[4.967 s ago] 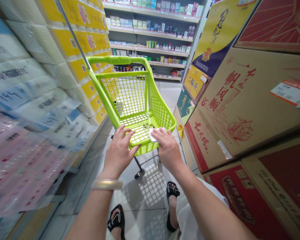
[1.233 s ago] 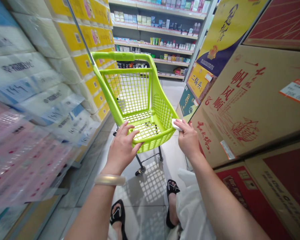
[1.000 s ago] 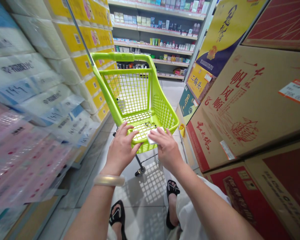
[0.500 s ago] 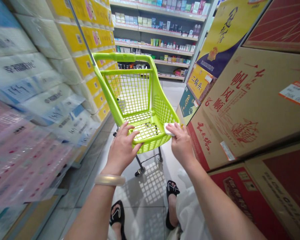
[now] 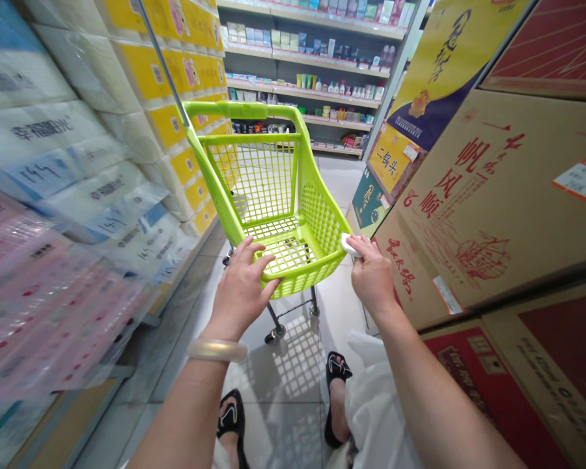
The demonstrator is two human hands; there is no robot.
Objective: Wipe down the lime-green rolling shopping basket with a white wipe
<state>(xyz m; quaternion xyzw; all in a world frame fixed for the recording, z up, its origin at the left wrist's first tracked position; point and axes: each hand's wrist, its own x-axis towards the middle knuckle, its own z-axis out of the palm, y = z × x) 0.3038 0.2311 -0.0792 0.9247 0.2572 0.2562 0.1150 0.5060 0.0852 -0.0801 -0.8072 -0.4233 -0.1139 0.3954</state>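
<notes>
A small lime-green shopping cart with a grid basket stands in front of me, its thin pole rising at the far left corner. My left hand rests at the basket's near left corner, fingers spread and holding nothing. In my right hand is a folded white cloth or tissue, pinched under the fingers at the basket's right rim near the front corner. Whether it is cloth or paper I cannot tell.
Plastic-wrapped tissue packs are stacked along the left. Cardboard boxes with red print rise close on my right. Shelves of small bottles and boxes stand beyond the cart. My feet in black sandals are on the tiled floor.
My right hand has moved right with the white cloth or tissue, along the near edge to the basket's right rim. My left hand stays at the left corner.
</notes>
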